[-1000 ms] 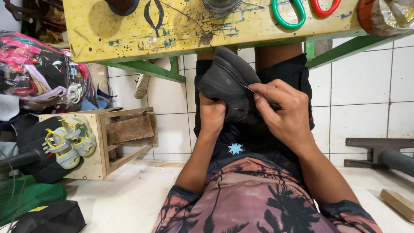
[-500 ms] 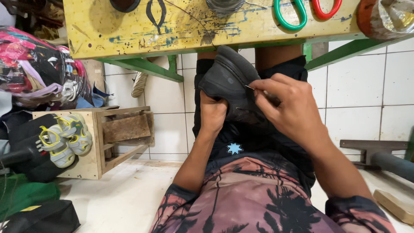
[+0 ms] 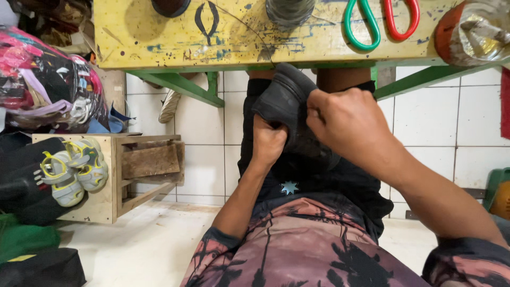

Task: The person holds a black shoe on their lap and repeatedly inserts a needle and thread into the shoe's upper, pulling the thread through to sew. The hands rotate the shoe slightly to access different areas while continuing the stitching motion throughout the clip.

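The right hand [image 3: 345, 119] has shifted from the black shoe's [image 3: 289, 114] side onto its top, fingers closed over it, while the left hand [image 3: 268, 143] still clamps it from below, just under the yellow surface [image 3: 234, 40].

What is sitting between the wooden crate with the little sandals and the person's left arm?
Nothing: in the head view, only bare white floor and tiled wall separate the wooden crate from the left arm.
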